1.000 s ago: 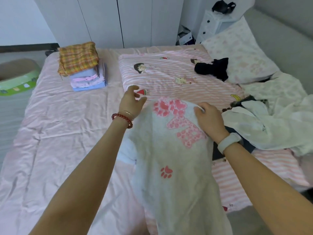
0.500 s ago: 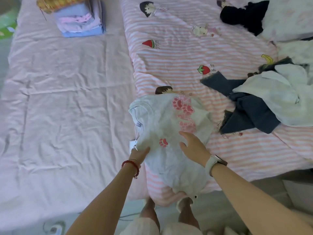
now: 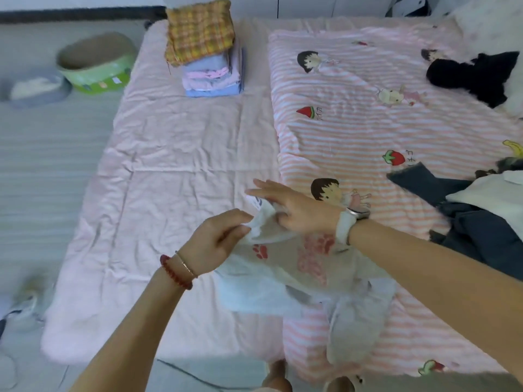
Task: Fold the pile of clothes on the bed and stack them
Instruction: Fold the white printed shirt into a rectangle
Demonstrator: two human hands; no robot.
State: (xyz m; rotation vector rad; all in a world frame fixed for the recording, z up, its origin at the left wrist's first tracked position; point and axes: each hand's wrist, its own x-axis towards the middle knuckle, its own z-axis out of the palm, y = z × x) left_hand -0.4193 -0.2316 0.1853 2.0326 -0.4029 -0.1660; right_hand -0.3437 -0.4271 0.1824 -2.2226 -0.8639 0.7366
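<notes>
At the near edge of the bed [image 3: 169, 154], a white T-shirt [image 3: 283, 275] with red paw prints lies rumpled, half on the plain pink sheet and half on the striped cartoon quilt [image 3: 368, 131], its lower part drooping over the bed's edge. The left hand [image 3: 215, 241] pinches a fold of the shirt's upper edge between thumb and fingers. The right hand [image 3: 294, 210] reaches across with fingers spread and nearly straight, lying on the same bunched cloth near a small label.

The step in hand looks like spreading this shirt flat, not yet folding it. Next, I judge, the two hands need to draw the shoulders apart and smooth the body so the sleeves can be turned in.

A stack of folded clothes [image 3: 209, 58], topped by an orange plaid piece, sits well apart at the far side. Unfolded garments [image 3: 475, 219], dark blue and white, wait at the right, cut off by the frame, so their number is unclear. The shirt's collar and sleeves are hard to tell apart in the crumple and blur.
</notes>
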